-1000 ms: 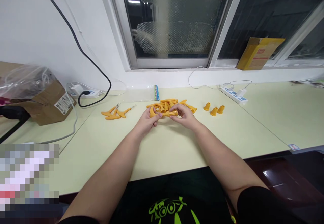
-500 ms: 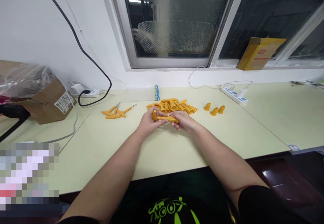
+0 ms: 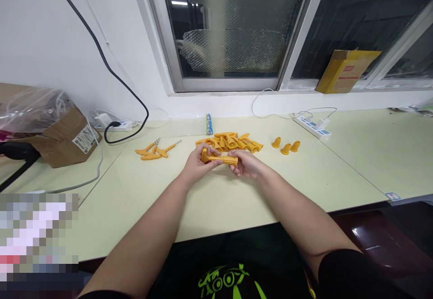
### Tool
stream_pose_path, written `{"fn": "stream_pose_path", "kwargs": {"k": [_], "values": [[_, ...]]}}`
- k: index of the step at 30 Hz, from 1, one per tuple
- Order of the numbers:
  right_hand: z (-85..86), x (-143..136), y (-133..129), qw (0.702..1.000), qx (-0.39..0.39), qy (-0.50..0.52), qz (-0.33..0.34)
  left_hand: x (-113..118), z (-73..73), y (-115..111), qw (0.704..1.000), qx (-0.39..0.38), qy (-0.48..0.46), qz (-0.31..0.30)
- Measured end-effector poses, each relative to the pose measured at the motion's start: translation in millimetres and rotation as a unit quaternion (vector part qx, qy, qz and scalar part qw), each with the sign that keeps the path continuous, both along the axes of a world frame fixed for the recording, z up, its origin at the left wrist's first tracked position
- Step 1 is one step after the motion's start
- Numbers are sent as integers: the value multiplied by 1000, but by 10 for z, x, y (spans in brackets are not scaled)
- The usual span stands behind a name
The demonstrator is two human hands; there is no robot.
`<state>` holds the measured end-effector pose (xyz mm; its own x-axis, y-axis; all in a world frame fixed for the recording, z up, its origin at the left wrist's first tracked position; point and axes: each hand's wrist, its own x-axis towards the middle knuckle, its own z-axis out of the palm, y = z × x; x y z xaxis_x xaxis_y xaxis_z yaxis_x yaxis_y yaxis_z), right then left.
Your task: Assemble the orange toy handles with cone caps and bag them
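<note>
A yellow plastic corkscrew lies crosswise between my hands above the table, its screw covered by a yellow sleeve. My left hand is closed around its T-shaped handle end. With bent fingers, my right hand grips the flared end of the sleeve; some of its fingertips are hidden behind it. Just beyond my hands is a pile of yellow corkscrews with sleeves. To the left, three corkscrews lie with bare metal spirals. Three loose yellow sleeves stand to the right.
Behind the pile lies a clear plastic bag with a coloured header. Power strips sit along the wall, one at each side. A torn cardboard box and a black cable are on the left. A yellow box leans against the window.
The corkscrew has shifted slightly left and turned a little in my hands. More of the sleeve's flared end shows as my right fingers have moved on it.
</note>
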<state>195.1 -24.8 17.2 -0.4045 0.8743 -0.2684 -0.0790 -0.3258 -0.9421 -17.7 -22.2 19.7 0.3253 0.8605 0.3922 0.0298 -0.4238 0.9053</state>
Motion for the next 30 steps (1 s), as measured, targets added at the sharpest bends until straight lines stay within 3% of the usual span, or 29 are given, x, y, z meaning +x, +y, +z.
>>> {"fn": "stream_pose_path", "kwargs": {"k": [2,4,7,9,12,15,20,22,24,25,27,30], "values": [[4,-17,-8,999,-52,3,11,18,18,-38,1000,0,0,-17],[-3,-8,-13,1000,-7,2,22,29,28,-42,999,-23,-5,-26],[-29,33,-13,975,218,-36,8,28,2,17,998,-60,-24,-15],[-47,56,-12,925,369,-91,-2,20,-35,76,995,-92,-47,-5],[-66,63,-17,862,484,-149,7,2,-82,141,984,-151,-94,-5],[-81,50,-23,845,510,-158,0,-18,-99,163,967,-222,-127,-6],[-102,67,8,874,473,-101,-29,-64,-96,228,957,-261,-130,-10],[-91,116,39,891,444,-67,-70,-149,-93,309,967,-221,-118,45],[-72,198,81,905,404,-41,-129,-315,-97,415,973,-137,-59,174],[-66,250,107,908,384,-40,-163,-427,-103,470,963,-82,6,257],[-70,367,169,898,360,-74,-241,-680,-131,571,911,16,170,375],[-131,541,280,844,364,-191,-345,-1014,-216,681,841,25,325,432]]}}
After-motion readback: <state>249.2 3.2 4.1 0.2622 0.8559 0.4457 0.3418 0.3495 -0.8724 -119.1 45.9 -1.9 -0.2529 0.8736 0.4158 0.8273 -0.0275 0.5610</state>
